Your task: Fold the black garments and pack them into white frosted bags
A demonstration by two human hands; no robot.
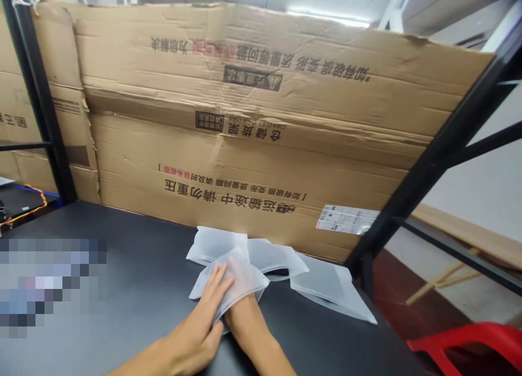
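Head view: the left hand (204, 327), fingers nearly straight, slants forward across a translucent white, curved-edged pouch (249, 278); the right hand (245, 317) reaches under its near edge, grip too hidden to tell.

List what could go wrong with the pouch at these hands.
The thin-looking pouch might crease: the left hand lies on top while the right hand reaches under its edge.

In this view it overlaps the leftmost rear pouch, so it could drag that one out of place.
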